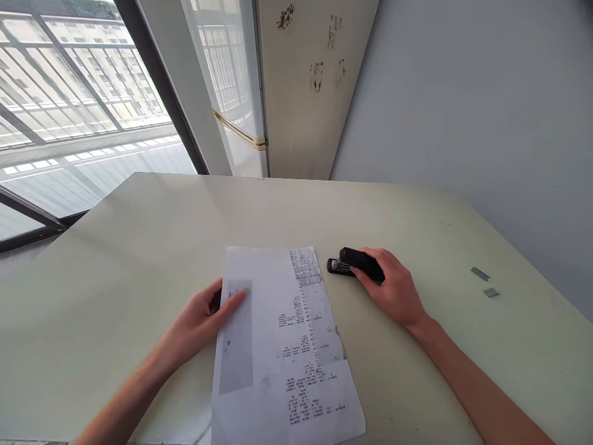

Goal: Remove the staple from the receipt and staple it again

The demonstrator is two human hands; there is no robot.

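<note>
My left hand [206,315] grips the left edge of some printed paper [269,334], its thumb lying on top and its other fingers hidden underneath. Rows of small print run down the paper's right half, and a grey strip marks its left side. How many sheets there are I cannot tell. Just right of the paper's top corner, my right hand [391,284] is closed around a black stapler [364,262]. The stapler rests on the table with its front end pointing left toward the paper, its jaws apart. A small gap separates it from the paper.
The pale table [162,235] spreads around both hands. Two small grey strips [480,274] lie on its right side. Behind the far edge stands a fridge [306,111] with worn marks. A window [83,80] is at the left, a plain wall [486,99] at the right.
</note>
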